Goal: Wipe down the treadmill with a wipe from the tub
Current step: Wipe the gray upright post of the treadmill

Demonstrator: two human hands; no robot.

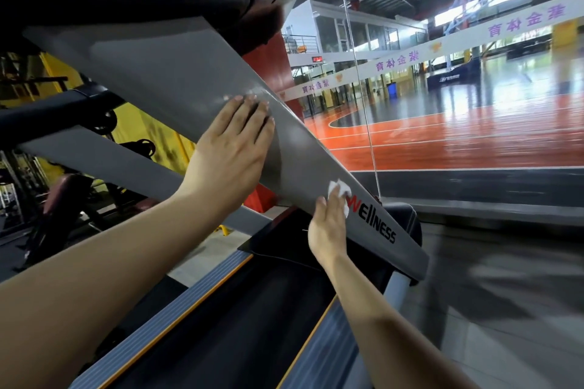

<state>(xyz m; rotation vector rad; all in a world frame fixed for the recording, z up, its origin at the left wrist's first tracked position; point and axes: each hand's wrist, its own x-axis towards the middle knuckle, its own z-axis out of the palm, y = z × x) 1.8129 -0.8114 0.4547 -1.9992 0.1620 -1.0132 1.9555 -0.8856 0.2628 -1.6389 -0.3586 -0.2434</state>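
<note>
The treadmill's grey right upright [177, 73] slants from the dark console at the top left down to the base at the lower right, with "Wellness" printed near its foot. My left hand [232, 148] lies flat on the upright's side, fingers straight. Lower down, my right hand [328, 224] presses a white wipe [339, 196] against the upright just above the lettering. The wipe shows only past my fingers. The black running belt [240, 319] lies below my arms. The tub is not in view.
A glass wall [442, 104] stands right behind the treadmill, with an orange and grey sports court beyond it. Weight machines and yellow walls fill the left side [63, 167]. Grey side rails with orange trim [164, 303] border the belt.
</note>
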